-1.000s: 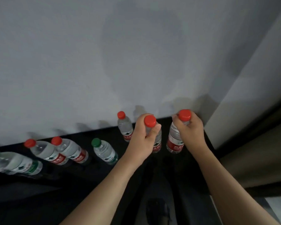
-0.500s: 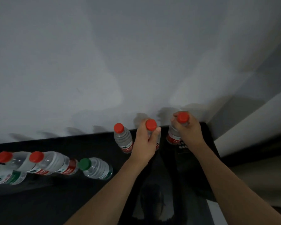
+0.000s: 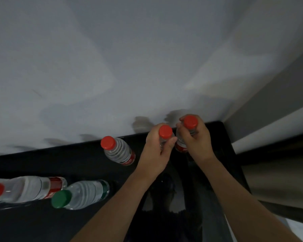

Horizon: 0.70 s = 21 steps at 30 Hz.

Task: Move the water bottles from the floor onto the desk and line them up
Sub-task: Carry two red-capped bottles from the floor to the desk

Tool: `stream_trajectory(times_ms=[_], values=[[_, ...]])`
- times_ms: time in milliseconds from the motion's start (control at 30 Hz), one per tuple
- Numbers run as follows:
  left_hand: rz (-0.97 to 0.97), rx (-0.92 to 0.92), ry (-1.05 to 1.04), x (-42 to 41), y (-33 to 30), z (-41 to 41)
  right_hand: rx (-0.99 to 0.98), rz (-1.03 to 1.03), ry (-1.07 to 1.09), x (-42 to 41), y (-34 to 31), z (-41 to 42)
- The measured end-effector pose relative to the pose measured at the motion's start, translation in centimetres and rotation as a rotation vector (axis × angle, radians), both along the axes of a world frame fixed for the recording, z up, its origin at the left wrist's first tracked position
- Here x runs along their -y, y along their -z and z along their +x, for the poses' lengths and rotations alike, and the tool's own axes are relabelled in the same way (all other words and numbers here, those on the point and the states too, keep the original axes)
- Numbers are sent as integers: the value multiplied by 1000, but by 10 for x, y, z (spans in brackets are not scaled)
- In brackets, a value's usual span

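Now both hands have pushed their bottles further back toward the wall (image 3: 112, 58) than a second ago. The left hand (image 3: 156, 151) has its fingers wrapped round one red-capped bottle (image 3: 165, 131), the right hand (image 3: 194, 138) round another (image 3: 190, 121), side by side on the desk (image 3: 42, 163). A freestanding bottle (image 3: 118, 151) stands just off the left hand. They look about ready to be released into the row.

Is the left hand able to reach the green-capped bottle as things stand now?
Probably not at once: the left hand grips a red-capped bottle. The green-capped bottle stands unobstructed on the desk to its left, so once that hand lets go, the way looks free.
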<state>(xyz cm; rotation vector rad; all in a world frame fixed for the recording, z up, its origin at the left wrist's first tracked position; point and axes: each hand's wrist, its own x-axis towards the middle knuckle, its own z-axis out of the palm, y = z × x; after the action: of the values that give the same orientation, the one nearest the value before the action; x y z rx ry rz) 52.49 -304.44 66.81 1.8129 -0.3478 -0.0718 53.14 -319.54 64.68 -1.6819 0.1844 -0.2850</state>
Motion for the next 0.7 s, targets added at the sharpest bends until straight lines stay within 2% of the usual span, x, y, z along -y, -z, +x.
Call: stream_trajectory(times_ms=[400,500,633,700], values=[[133,-49,2,-8,-19,-11,-126,-36,-135,6,-32,-12],[207,-37,-25,-13,-33,-24,-81,-120,-101,6,-52,-30],[308,-36,-124,-30,-57,-54,20,-265,65,-9,-78,-59],[327,16,-167,-42,-72,-75,92,-360,74,-24,-91,-75]])
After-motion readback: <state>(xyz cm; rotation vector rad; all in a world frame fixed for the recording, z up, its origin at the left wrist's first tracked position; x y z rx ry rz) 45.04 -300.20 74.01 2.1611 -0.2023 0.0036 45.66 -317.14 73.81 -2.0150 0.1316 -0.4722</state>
